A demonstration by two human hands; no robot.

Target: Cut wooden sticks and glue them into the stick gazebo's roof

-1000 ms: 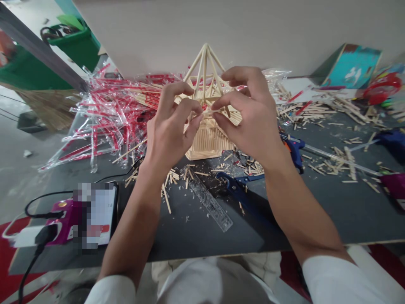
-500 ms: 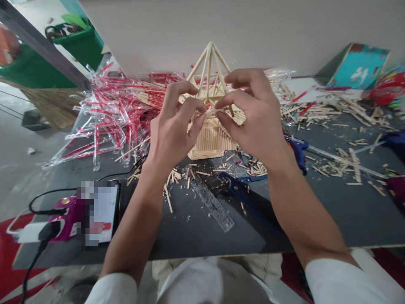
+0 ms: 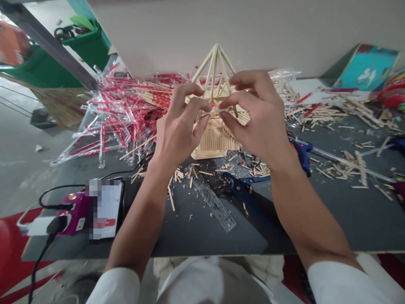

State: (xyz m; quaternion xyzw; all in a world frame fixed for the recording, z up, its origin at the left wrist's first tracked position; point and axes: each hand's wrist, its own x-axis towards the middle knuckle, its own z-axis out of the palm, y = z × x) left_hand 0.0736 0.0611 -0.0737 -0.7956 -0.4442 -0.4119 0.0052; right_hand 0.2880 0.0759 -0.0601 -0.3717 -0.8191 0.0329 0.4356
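A small house model [image 3: 213,139] built of pale wooden sticks stands on the dark table [image 3: 196,228], with a pointed stick roof frame [image 3: 216,63]. My left hand [image 3: 180,126] and my right hand [image 3: 256,116] meet in front of the roof. Each pinches one end of a short wooden stick [image 3: 217,111] held level against the frame. Both hands have their fingers curled closed on it.
A heap of red-and-clear wrappers [image 3: 117,109] lies at the left. Below the house lie a clear ruler [image 3: 215,204], blue cutters [image 3: 243,190] and stick scraps. A blue glue gun [image 3: 302,150] sits right of my wrist. A phone [image 3: 106,209] and charger lie front left.
The whole view has drifted slightly; my hands keep the same pinch on the stick at the roof frame, with no clear movement of the stick itself.
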